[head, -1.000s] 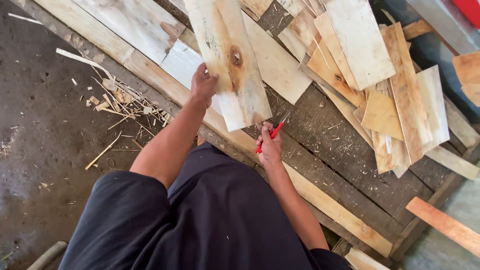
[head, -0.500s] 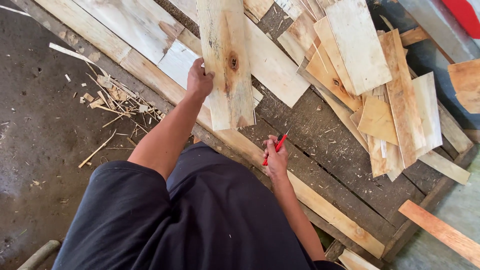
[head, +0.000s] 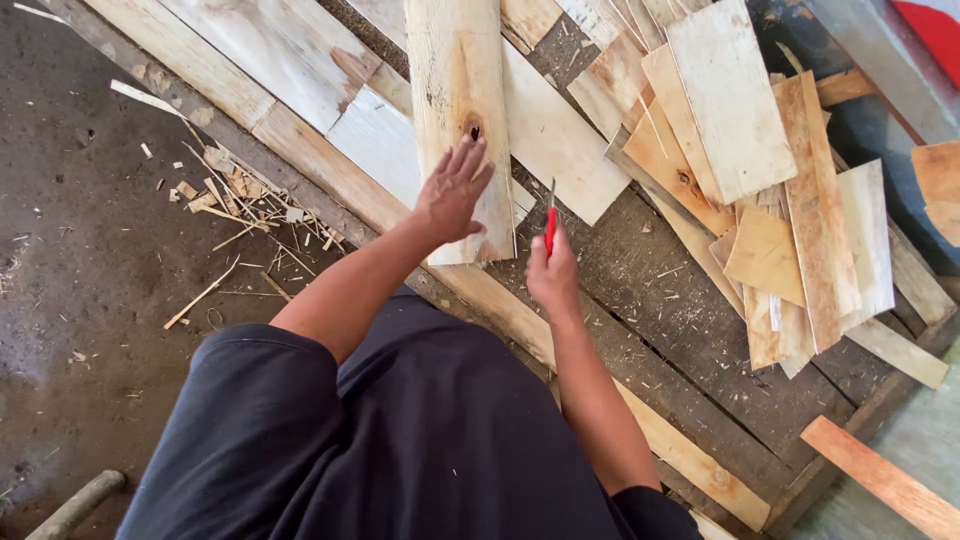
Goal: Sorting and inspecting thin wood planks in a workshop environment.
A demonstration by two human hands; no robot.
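Our left hand (head: 452,193) lay flat, fingers spread, pressing on the pale knotted board (head: 460,110); nothing was clenched in that grip. The board ran away from us, long axis near vertical in view, atop other planks (head: 300,60). Our right hand (head: 553,275) gripped a red pencil (head: 549,228), tip pointing up, just beside the board's right edge.

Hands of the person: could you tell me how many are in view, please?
2. The left hand lies flat, fingers spread, on the knotted plank. The right hand grips a red pencil just right of that plank.
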